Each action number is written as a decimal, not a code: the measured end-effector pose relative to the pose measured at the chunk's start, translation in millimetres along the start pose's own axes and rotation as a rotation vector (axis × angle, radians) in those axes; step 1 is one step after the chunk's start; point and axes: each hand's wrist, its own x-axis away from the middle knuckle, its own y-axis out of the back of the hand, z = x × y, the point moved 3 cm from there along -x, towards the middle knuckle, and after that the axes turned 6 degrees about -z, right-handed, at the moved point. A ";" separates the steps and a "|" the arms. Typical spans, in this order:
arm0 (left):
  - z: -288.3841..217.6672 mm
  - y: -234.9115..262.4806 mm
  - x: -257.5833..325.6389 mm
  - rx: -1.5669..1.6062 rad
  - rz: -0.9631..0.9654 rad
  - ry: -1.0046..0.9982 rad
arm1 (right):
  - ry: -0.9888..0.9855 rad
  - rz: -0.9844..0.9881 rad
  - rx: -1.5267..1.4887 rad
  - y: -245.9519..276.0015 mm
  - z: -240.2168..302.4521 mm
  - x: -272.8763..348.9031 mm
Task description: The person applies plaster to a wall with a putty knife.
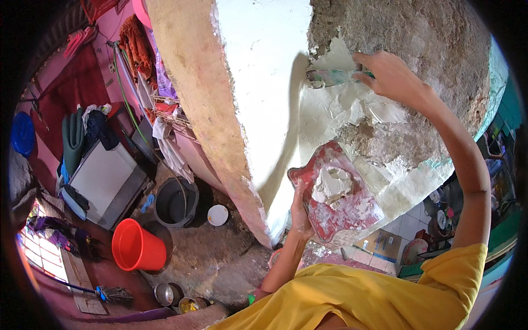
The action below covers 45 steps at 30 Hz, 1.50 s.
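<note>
My right hand [391, 78], raised at the upper right, is closed round the handle of a putty knife [331, 78]. The blade is smeared with white and green and lies against the rough wall [401, 33], where fresh white putty [324, 113] covers a patch. Below it, my left hand [300, 212] grips the left edge of a worn red board [360, 212]. A lump of white putty [332, 185] sits on that board, with smears around it. Left of the knife is a smooth white wall face [264, 60], ending in a corner.
On the floor to the left stand an orange-red bucket [137, 245], a black bucket [176, 202] and a small white lid [218, 215]. Clothes [99, 129] hang beyond a grey-white panel [104, 179]. A cardboard box [379, 245] lies at the lower right.
</note>
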 end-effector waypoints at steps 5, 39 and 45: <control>2.1 -1.6 0.6 0.002 0.015 0.005 | -0.006 -0.014 0.056 5.4 0.1 -6.0; -4.3 1.1 4.4 -0.045 0.010 -0.026 | 0.131 -0.339 0.169 24.5 -19.5 19.4; -3.6 0.8 2.5 -0.070 -0.014 -0.026 | 0.054 -0.053 -0.024 -6.3 1.2 22.1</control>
